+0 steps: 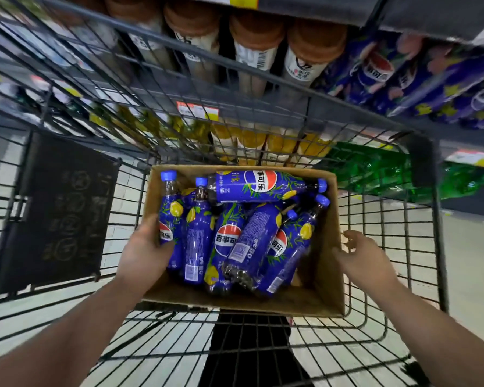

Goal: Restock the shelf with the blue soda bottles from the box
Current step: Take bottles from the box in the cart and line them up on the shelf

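Note:
A brown cardboard box point(329, 263) sits in a wire shopping cart and holds several blue soda bottles lying loose. My left hand point(143, 252) reaches over the box's left wall, fingers wrapped around the leftmost blue soda bottle point(169, 216), whose blue cap points away from me. One bottle point(263, 185) lies crosswise at the box's far end. My right hand point(361, 252) hovers open just outside the box's right wall, holding nothing. More blue soda bottles point(403, 76) lie on the shelf at the upper right.
The black wire cart point(375, 219) surrounds the box, with a folded dark child-seat flap point(56, 210) at left. Beyond it, shelves hold brown-capped bottles point(252, 46), yellow drinks point(252, 143) and green bottles point(375, 169). Price tags point(197, 108) line the shelf edge.

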The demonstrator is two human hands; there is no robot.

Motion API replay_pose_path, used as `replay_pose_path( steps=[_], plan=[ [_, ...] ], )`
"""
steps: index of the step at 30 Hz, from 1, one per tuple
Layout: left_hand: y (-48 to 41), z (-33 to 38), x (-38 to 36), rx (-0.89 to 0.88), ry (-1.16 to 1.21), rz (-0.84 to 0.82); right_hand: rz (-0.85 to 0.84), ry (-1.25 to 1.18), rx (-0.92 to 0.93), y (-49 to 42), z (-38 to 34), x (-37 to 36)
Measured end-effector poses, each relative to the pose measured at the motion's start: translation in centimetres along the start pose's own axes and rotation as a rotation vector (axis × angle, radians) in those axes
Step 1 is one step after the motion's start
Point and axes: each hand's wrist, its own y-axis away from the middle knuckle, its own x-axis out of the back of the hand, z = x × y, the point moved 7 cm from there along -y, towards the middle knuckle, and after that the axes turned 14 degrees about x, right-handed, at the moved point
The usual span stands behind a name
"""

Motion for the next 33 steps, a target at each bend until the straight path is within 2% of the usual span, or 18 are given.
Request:
replay_pose_path(
  steps=[2,8,15,19,23,29,33],
  plan=[
    [1.4,1.2,-0.3,-0.037,-0.022,0.019,0.019,-0.035,0.063,0.9,-0.4,0.4],
    [7.4,4.7,-3.0,-0.142,-0.006,-0.103,-0.105,-0.325,0.187,5.9,-1.6,0.7],
    [8.5,7.4,-6.5,-0.301,-0.099,-0.143,-0.128,-0.517,0.157,5.7,-3.0,-1.3],
    [6.9,7.8,-7.3,-0.287,-0.149,-0.183,-0.045,-0.77,0.029,2.2,-6.1,-3.0],
    [5.1,7.8,-7.2,-0.307,-0.102,-0.248,0.043,-1.103,-0.191,-2.6,-9.0,-5.0],
    [2.4,6.3,-5.1,-0.347,-0.087,-0.28,0.177,-1.21,-0.425,-7.5,-10.5,-6.8],
    [0.9,5.0,-4.6,-0.305,-0.068,-0.326,0.319,-1.227,-0.472,-8.6,-11.2,-7.9]
  ],
)
